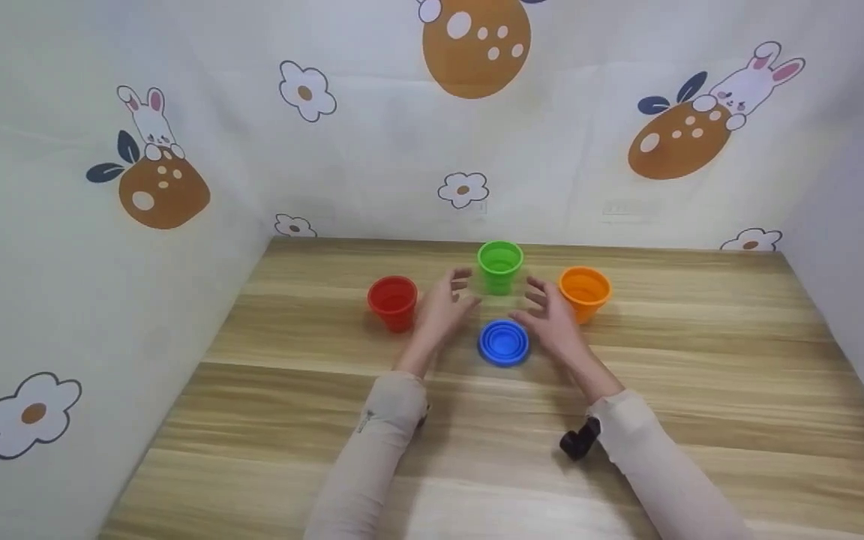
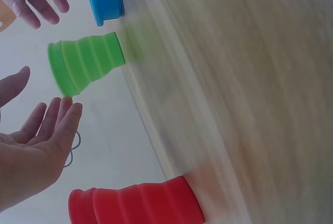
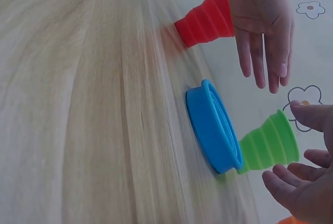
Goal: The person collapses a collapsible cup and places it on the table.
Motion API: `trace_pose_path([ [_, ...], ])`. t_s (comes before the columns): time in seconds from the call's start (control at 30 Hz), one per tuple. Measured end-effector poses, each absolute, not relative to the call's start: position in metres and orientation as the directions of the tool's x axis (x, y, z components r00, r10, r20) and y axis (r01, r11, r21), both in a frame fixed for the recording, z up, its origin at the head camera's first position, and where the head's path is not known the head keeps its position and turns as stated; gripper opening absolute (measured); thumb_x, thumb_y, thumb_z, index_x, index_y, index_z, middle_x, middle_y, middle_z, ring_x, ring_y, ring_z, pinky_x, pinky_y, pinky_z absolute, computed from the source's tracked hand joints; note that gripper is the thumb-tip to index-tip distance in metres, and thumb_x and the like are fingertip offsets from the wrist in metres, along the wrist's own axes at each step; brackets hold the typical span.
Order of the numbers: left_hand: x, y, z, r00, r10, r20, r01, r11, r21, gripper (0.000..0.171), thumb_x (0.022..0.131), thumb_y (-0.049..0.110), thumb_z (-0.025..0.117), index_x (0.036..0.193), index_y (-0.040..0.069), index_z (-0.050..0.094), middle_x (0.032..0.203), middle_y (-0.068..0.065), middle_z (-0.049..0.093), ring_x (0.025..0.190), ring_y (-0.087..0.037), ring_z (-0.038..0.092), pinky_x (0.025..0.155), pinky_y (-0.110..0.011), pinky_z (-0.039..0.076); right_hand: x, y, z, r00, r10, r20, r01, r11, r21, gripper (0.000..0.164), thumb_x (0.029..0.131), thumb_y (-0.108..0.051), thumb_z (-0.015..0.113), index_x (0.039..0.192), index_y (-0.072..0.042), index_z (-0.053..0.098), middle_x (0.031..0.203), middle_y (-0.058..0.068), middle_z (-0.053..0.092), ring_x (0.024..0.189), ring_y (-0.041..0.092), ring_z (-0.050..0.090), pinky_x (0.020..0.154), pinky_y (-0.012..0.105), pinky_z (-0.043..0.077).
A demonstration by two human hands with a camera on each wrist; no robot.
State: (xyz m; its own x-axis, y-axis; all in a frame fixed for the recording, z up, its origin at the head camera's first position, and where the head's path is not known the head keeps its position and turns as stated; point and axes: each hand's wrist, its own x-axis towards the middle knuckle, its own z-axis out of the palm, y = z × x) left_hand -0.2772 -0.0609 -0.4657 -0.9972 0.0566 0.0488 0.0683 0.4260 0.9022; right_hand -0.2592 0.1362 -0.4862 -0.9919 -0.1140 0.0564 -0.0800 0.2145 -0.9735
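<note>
A blue collapsible cup (image 1: 504,343), pressed flat into rings, lies on the table between the hands and nearer the person. Behind it stands a green cup (image 1: 500,268), extended and upright. My left hand (image 1: 443,306) hovers between the green cup and an upright red cup (image 1: 393,303), its fingers relaxed and holding nothing. On the other side my right hand (image 1: 552,319) is held above the table, fingers spread, beside the blue cup and in front of an orange cup (image 1: 584,293). In the right wrist view both palms face each other with a gap between.
The wood-grain table (image 1: 312,420) meets a pale wall covering (image 1: 372,165) printed with rabbits, fruit and flowers at the back and left. A black strap end (image 1: 580,439) hangs by the right sleeve.
</note>
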Motion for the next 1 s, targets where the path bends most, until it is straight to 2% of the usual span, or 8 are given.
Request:
trace_pose_path([
  [0.3, -0.288, -0.056, -0.474, -0.993, 0.087, 0.074, 0.099, 0.327, 0.940, 0.059, 0.090, 0.007, 0.070, 0.144, 0.001, 0.047, 0.149, -0.018, 0.049, 0.141, -0.034, 0.045, 0.119, -0.047, 0.037, -0.267, 0.131, -0.492, -0.993, -0.095, 0.067, -0.087, 0.233, -0.969, 0.074, 0.091, -0.007, 0.070, 0.152, 0.004, 0.029, 0.160, 0.024, 0.030, 0.144, 0.044, 0.036, 0.118, 0.054, 0.035],
  [0.6, -0.297, -0.049, -0.479, -0.989, 0.097, 0.113, 0.136, 0.286, 0.949, 0.067, 0.089, 0.006, 0.070, 0.148, 0.002, 0.040, 0.154, -0.020, 0.043, 0.144, -0.037, 0.040, 0.119, -0.051, 0.036, -0.275, 0.128, -0.496, -0.995, -0.056, 0.079, -0.090, 0.228, -0.969, 0.078, 0.091, -0.011, 0.071, 0.154, 0.000, 0.027, 0.162, 0.020, 0.027, 0.144, 0.041, 0.037, 0.117, 0.051, 0.038],
  [1.0, -0.302, -0.044, -0.481, -0.992, 0.122, 0.020, 0.050, 0.250, 0.967, 0.076, 0.090, 0.009, 0.071, 0.154, 0.005, 0.030, 0.161, -0.017, 0.033, 0.145, -0.035, 0.039, 0.118, -0.047, 0.037, -0.283, 0.125, -0.500, -0.993, -0.093, 0.073, -0.090, 0.200, -0.976, 0.079, 0.095, -0.015, 0.067, 0.156, 0.000, 0.020, 0.163, 0.024, 0.022, 0.147, 0.041, 0.032, 0.116, 0.051, 0.040],
])
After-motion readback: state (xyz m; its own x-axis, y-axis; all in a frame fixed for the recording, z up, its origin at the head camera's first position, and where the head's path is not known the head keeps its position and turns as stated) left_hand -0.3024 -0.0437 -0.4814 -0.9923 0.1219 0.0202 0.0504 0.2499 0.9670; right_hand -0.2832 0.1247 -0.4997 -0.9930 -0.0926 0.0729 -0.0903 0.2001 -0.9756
